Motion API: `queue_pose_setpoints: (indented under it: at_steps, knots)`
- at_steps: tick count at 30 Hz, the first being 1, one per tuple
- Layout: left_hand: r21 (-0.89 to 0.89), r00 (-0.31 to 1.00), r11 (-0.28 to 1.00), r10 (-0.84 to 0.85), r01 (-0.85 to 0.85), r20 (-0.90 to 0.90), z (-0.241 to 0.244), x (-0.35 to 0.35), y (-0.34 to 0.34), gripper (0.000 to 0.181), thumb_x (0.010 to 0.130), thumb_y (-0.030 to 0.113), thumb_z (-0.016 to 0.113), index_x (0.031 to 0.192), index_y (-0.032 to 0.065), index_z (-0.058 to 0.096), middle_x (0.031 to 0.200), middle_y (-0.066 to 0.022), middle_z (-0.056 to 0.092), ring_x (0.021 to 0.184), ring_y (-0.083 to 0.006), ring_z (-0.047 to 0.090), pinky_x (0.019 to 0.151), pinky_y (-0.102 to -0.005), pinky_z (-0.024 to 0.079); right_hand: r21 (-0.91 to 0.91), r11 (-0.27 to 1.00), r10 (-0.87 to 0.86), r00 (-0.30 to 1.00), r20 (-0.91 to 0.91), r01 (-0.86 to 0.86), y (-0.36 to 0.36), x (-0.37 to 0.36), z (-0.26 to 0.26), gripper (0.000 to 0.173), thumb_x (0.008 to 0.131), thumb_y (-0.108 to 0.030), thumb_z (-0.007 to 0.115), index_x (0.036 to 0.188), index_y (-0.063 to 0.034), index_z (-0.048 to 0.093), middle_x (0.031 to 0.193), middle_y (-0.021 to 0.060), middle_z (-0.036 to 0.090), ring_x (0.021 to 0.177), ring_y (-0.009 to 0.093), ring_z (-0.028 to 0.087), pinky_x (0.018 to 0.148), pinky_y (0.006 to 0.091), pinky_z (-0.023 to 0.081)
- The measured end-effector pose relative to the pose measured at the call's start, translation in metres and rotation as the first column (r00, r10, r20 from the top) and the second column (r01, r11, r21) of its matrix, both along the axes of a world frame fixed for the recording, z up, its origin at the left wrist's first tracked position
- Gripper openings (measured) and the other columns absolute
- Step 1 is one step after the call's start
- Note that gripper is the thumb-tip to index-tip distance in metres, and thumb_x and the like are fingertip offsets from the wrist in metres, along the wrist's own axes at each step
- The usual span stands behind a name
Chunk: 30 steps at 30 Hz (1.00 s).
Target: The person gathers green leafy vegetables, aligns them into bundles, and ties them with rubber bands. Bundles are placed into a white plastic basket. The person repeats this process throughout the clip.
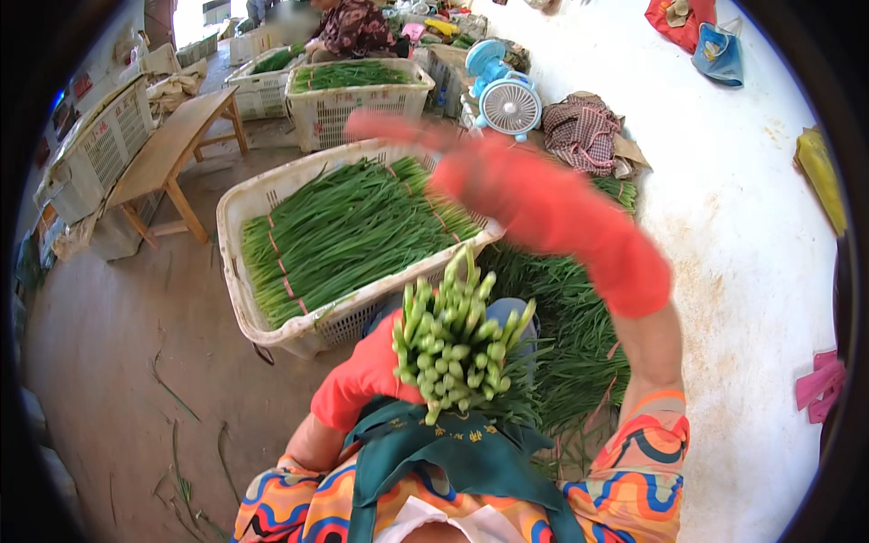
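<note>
My left hand (370,380), in a red glove, grips a thick bunch of garlic chives (451,346) in front of my green apron (434,444). The pale cut stem ends point up at me, and the leaves hang away to the right. Raised above the bunch is my right hand (502,186), also red-gloved and blurred by motion. Whether it holds anything is too smeared to tell. It covers the far right corner of a white plastic crate (234,285). Inside that crate lie bundled chives (346,231), tied with pinkish bands.
Loose chives (577,346) are piled on the floor to my right, beside the white wall (733,271). A wooden bench (173,142) stands at left. Farther back are another filled crate (360,112), a blue-and-white fan (509,105) and a seated person (356,30).
</note>
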<state>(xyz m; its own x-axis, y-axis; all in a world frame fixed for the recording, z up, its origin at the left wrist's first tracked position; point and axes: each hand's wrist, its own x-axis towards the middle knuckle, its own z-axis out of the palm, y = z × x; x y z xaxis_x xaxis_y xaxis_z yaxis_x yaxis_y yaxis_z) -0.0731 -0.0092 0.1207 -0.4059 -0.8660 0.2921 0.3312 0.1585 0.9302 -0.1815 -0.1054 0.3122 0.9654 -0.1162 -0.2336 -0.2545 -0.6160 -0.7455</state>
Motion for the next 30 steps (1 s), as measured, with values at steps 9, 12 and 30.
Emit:
queue_pose_setpoints:
  at_steps: [9, 12, 30]
  knots:
    - [-0.079, 0.959, 0.982, 0.186, -0.172, 0.213, -0.019, 0.017, -0.017, 0.095, 0.046, 0.022, 0.091, 0.129, 0.0062, 0.048, 0.122, -0.0086, 0.059, 0.11, -0.0195, 0.056, 0.098, -0.036, 0.043, -0.239, 0.937, -0.1, 0.849, 0.519, 0.256, -0.023, -0.031, 0.006, 0.034, 0.08, -0.037, 0.069, 0.097, -0.0081, 0.066, 0.101, 0.0073, 0.067, 0.097, 0.016, 0.06, 0.083, 0.0332, 0.047]
    - [-0.135, 0.904, 0.953, 0.3, -0.271, 0.304, -0.017, 0.017, -0.016, 0.099, 0.046, 0.021, 0.091, 0.132, 0.0062, 0.043, 0.123, -0.008, 0.057, 0.112, -0.0197, 0.055, 0.099, -0.0356, 0.042, -0.591, 0.75, -0.192, 0.952, 0.236, 0.298, 0.001, -0.018, -0.008, 0.038, 0.07, -0.036, 0.073, 0.089, -0.0061, 0.062, 0.086, 0.0134, 0.063, 0.09, 0.031, 0.06, 0.078, 0.0403, 0.047]
    - [-0.174, 0.961, 0.978, 0.151, -0.112, 0.231, -0.046, 0.028, -0.062, 0.089, 0.059, 0.031, 0.084, 0.134, 0.0049, 0.045, 0.132, -0.0108, 0.053, 0.124, -0.0251, 0.048, 0.108, -0.039, 0.032, 0.167, 0.732, -0.674, 0.667, 0.318, 0.661, -0.095, -0.111, -0.118, 0.045, 0.075, -0.002, 0.068, 0.118, -0.0082, 0.056, 0.117, 0.0076, 0.058, 0.105, 0.017, 0.055, 0.087, 0.0341, 0.047]
